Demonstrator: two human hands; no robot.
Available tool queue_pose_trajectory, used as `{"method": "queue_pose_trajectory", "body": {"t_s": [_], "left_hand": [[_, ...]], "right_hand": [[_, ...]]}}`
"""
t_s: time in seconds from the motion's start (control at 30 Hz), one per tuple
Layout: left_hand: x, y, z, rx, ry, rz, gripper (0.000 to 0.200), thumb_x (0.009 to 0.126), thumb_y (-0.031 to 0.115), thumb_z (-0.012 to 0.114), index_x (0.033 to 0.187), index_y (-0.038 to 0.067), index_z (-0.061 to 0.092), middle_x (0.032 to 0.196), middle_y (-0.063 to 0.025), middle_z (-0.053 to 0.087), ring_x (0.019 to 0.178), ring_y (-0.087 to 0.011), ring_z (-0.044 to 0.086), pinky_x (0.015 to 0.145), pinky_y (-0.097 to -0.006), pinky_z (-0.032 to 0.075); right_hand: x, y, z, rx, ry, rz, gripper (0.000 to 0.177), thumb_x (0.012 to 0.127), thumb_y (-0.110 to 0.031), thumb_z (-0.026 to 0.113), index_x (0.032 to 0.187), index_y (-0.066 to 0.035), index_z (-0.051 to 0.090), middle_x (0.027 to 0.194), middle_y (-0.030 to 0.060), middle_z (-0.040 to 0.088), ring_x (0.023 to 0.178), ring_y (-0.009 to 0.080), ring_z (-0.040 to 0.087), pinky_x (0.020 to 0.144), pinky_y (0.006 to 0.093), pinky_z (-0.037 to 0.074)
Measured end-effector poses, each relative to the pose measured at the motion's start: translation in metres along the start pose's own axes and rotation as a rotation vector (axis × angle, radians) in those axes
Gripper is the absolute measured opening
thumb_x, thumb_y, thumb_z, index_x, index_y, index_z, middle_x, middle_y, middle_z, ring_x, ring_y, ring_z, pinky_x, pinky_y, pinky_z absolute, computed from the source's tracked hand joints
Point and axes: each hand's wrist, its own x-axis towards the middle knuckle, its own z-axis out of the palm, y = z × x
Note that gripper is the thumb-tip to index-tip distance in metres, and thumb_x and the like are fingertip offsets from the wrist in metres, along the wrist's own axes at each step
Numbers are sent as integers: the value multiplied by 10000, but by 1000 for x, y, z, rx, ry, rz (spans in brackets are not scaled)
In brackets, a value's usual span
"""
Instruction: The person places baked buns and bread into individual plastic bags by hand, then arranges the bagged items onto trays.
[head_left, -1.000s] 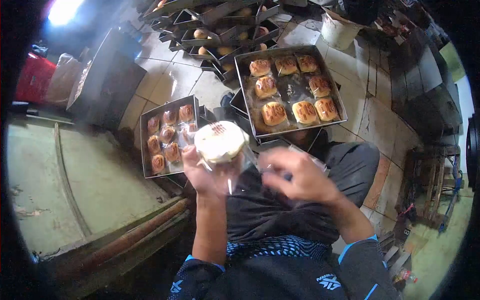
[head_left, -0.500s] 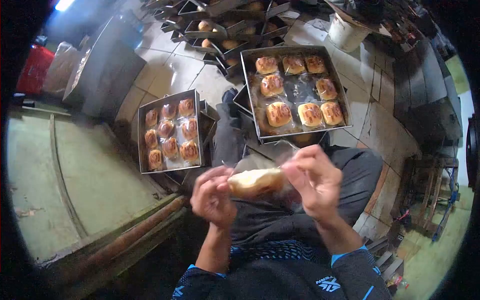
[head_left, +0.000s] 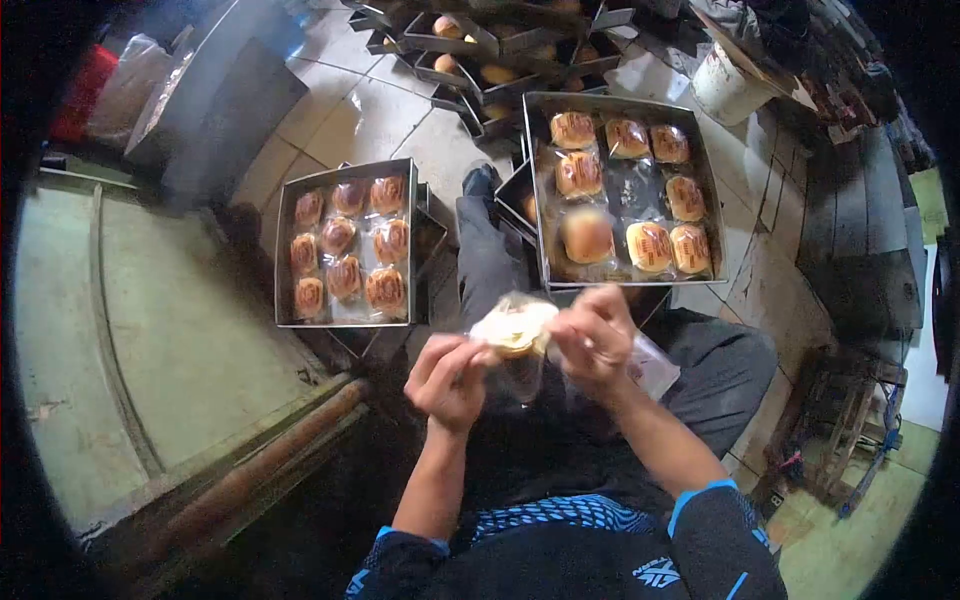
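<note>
A bagged bun hangs over my lap between my two hands, its pale side turned up and somewhat blurred. My left hand pinches the clear wrapper at the bun's left end. At its right end, the fingers of my right hand are closed on the wrapper. Beyond my hands, a square metal tray carries several wrapped buns with printed tops, plus a blurred bun in its near-left part. A smaller metal tray to the left bears rows of wrapped buns.
Stacked metal trays with more buns stand at the back on the tiled floor. A white bucket is at the far right. Plastic wrappers lie on my right thigh. A greenish board surface borders my left side.
The held bun has turned so more of its pale side shows, and it sits slightly higher. My right hand has come closer to my left. The camera view has shifted a little.
</note>
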Motion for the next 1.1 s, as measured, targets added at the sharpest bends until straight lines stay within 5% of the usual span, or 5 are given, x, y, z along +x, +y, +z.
{"method": "queue_pose_trajectory", "body": {"t_s": [0.27, 0.4, 0.67, 0.77, 1.1], "left_hand": [[-7, 17, -25, -332, 62, -794, 140, 965, 71, 659, 872, -16, 717, 726, 8, 608, 620, -45, 483, 561, -204, 357], [-71, 41, -59, 233, -198, -546, 123, 927, 74, 692, 850, -20, 712, 788, -70, 675, 649, -97, 589, 608, -237, 455], [-13, 60, -69, -64, -40, -773, 199, 972, 102, 647, 811, -13, 667, 681, -26, 608, 521, -58, 538, 427, -195, 378], [23, 35, -50, -179, -86, -932, 181, 955, 123, 694, 846, -21, 712, 632, 30, 597, 506, -16, 486, 457, -175, 332], [29, -6, -33, -296, 23, -930, 189, 979, 187, 564, 1037, 23, 639, 707, 94, 439, 558, 6, 306, 487, -188, 216]], "right_hand": [[-18, -14, 11, -55, 78, 574, 375, 982, -210, 652, 662, -30, 576, 625, 28, 518, 534, 136, 456, 512, 315, 358], [-122, -20, 9, -54, -83, 936, 408, 1000, -227, 609, 678, 20, 568, 562, 177, 502, 488, 226, 471, 498, 374, 368], [-8, -44, -38, 0, -332, 203, 115, 803, -178, 794, 825, -71, 759, 803, 102, 735, 733, 276, 700, 696, 375, 534], [11, -47, -6, -238, -654, -22, 635, 717, -219, 834, 1302, -72, 636, 1178, 177, 704, 997, 324, 707, 932, 388, 545], [31, 153, -65, 233, 94, 1204, 449, 908, -241, 749, 1258, -15, 579, 1131, 135, 684, 1039, 177, 659, 853, 354, 549]]}}
